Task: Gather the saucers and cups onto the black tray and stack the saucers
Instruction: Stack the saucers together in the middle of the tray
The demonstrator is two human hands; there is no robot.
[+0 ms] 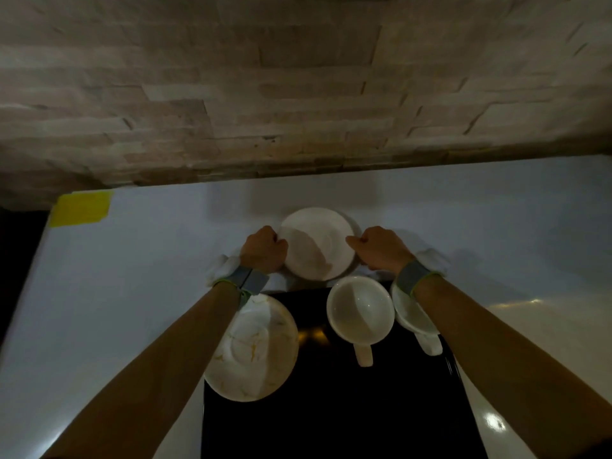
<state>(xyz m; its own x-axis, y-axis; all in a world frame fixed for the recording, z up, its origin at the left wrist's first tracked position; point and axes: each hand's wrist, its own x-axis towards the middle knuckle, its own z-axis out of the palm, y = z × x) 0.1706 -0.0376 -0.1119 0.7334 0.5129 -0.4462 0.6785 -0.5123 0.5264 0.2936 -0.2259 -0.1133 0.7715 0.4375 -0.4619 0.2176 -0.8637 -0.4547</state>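
Both hands hold one white saucer point(319, 244) at the far end of the black tray point(331, 409): the left hand point(263, 248) grips its rim at nine o'clock, the right hand point(377, 248) at three o'clock, fingers curled over the edge. The saucer tilts, its near edge above the tray's far end. On the tray, a marbled saucer point(253, 349) sits at the left, overhanging the tray's left edge. A white cup point(360, 311) stands at the right, handle toward six o'clock, and a second cup point(415, 321) beside it lies partly hidden under the right forearm. The white worktop point(132, 276) carries yellow tape point(81, 207) at ten o'clock.
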